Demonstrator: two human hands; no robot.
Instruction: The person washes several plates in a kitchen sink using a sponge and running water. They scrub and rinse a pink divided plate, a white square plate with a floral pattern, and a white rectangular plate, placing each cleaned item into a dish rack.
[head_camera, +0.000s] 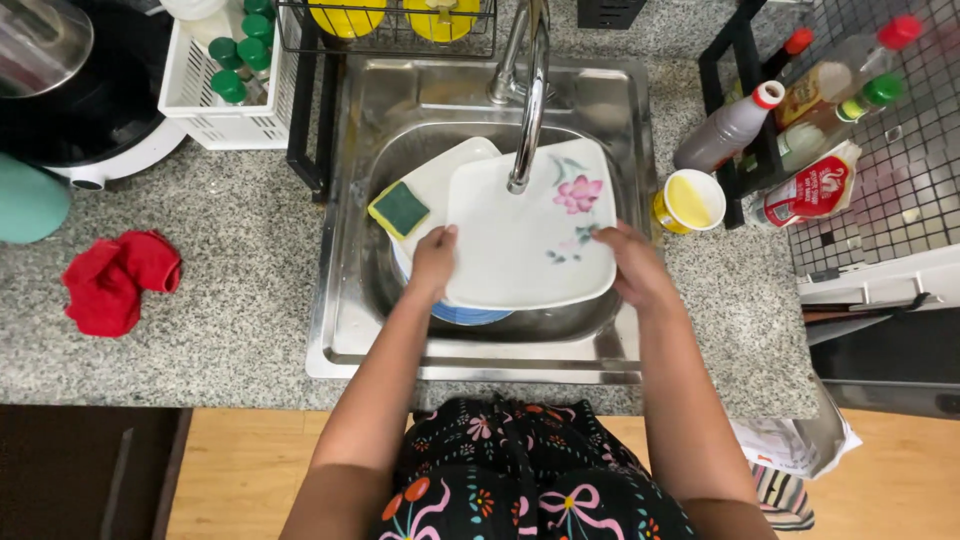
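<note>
Plate held flat over sink, one grip per side edge, spout above its centre.
Left hand (433, 262) pinches left edge of square floral plate (530, 240), thumb on top; right hand (632, 268) clamps right edge. Long axis runs left-right between both grips. Forearms angle in from below, converging. Green sponge (399, 208) sits just left, nearer left hand, above sink (345, 330); faucet (528, 100) overhead.

bench (230, 300): grey speckled granite, fills frame centre | wall (900, 150): small dark mosaic tiles, 3 o'clock | floor (250, 470): light wood boards, 6 o'clock | dark mat (80, 470): 8 o'clock | light: even, bright
</note>
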